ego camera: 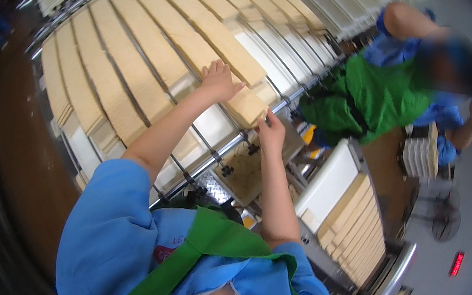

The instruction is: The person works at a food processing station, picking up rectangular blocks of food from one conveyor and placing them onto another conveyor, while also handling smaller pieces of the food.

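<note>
My left hand (219,82) lies palm down on top of a long pale yellow block of wafer-like sheets (242,105), its fingers a little apart. At the near end of this block, the fingertips and thumb of my right hand (270,134) grip its corner. The block lies in a lane between thin metal rods (201,137) on a white surface. Similar long blocks (138,38) fill lanes on both sides of it.
A chrome rail (227,146) with black clamps crosses the near edge. To the right stands a co-worker in a green apron (374,99). Below them, a machine tray (326,183) holds several pale strips (356,228). A fan (446,215) is farther right.
</note>
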Motion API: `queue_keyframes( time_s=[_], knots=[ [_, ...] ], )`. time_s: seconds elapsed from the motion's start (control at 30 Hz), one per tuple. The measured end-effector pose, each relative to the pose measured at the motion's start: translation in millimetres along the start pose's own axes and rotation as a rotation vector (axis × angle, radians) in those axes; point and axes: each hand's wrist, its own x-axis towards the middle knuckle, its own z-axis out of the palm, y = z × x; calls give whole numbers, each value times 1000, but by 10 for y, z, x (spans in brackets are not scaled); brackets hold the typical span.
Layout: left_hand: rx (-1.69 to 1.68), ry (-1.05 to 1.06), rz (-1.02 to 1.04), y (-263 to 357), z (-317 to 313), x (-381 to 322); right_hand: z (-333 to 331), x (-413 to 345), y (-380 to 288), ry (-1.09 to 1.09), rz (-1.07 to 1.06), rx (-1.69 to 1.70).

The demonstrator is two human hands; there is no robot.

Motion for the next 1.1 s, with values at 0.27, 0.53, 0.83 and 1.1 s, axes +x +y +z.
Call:
queue_keyframes(
  time_s=[0.27, 0.53, 0.83, 1.1],
  knots=[
    [118, 66, 382, 624, 525, -384, -176, -416, -510, 155, -35, -41],
    [373, 160, 399, 436, 767, -295, -1173, -1134, 226, 363, -88, -347],
    [194, 233, 508, 815, 984, -213, -3042, -2750, 669, 783, 476, -554],
    [-212, 19, 1056, 3578, 1966, -748, -3358, -2515, 1445, 785, 110, -348]
  ],
)
